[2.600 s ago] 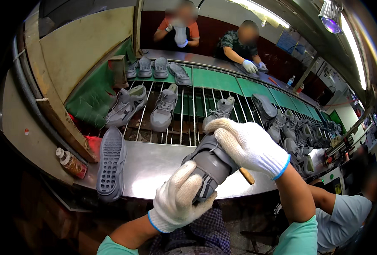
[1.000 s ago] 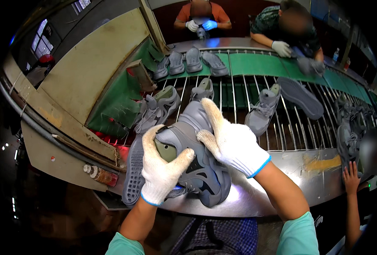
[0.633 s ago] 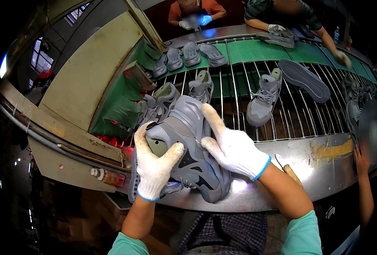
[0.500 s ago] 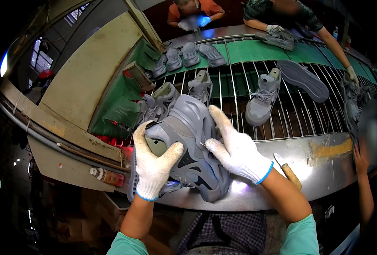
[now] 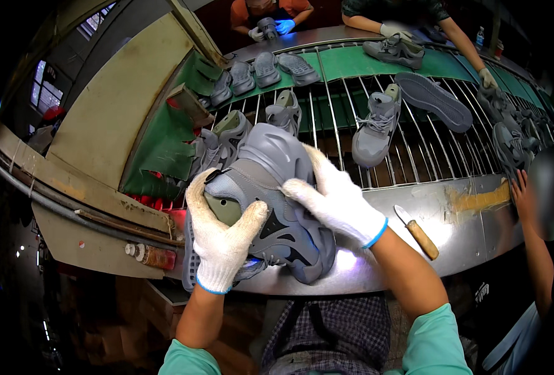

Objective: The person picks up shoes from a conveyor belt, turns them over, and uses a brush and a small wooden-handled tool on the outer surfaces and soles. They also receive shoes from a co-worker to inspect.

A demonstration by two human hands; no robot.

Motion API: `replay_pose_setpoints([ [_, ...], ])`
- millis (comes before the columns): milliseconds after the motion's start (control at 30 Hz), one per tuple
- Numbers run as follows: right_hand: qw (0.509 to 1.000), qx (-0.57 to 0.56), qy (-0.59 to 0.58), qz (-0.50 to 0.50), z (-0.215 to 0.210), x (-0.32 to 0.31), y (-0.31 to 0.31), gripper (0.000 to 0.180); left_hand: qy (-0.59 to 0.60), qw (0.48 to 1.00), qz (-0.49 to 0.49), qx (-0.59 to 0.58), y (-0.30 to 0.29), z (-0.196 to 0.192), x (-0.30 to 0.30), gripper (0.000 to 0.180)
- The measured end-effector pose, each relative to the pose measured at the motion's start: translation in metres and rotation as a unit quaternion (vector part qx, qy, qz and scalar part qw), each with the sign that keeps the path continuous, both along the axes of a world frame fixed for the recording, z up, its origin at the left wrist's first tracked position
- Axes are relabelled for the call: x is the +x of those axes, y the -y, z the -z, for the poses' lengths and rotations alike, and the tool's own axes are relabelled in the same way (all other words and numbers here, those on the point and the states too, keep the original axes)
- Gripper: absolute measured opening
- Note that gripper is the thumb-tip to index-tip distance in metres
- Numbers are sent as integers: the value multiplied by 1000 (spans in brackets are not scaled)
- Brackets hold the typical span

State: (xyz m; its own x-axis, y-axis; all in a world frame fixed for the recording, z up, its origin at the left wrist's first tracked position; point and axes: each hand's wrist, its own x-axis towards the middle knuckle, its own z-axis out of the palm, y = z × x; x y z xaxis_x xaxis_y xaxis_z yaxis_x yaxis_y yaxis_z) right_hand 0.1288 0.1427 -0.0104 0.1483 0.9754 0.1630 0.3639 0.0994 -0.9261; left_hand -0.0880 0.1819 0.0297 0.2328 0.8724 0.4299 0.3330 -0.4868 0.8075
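A grey sneaker (image 5: 269,181) with a green last inside its collar is held tilted over the metal table edge, its chunky grey sole turned up and to the right. My left hand (image 5: 222,247), in a white glove, is closed round the collar and the last (image 5: 225,210). Gloved too, my right hand (image 5: 342,203) grips the heel side, its thumb on the upper near the sole's edge and its fingers behind the sole. Beneath my left hand, another grey shoe part with a studded sole (image 5: 191,256) lies partly hidden.
A wooden-handled knife (image 5: 422,239) lies right of my hands. On the metal-rod conveyor (image 5: 327,125) stand a sneaker (image 5: 375,128), a loose sole (image 5: 436,103) and several other shoes. Co-workers' hands (image 5: 524,203) reach in at the right and far side. Small bottles (image 5: 155,256) lie at the left.
My right thumb has shifted up and left onto the upper. My view has moved slightly. Across the conveyor, a co-worker's shoe has turned from its side to upright.
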Motion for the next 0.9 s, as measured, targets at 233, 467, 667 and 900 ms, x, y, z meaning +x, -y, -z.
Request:
replay_pose_setpoints([
  [233,989,-132,-33,-66,35,-8,44,79,12,1000,-1,10,-1,1,-9,89],
  [467,984,-138,83,-79,31,-20,32,81,7,998,-56,-24,-10,8,-14,94],
  [667,993,-81,52,-68,48,-23,63,79,-20,996,-73,54,1,17,-26,90],
  [900,999,-37,-19,-32,92,-45,81,71,104,994,-23,-36,-7,22,-35,86],
])
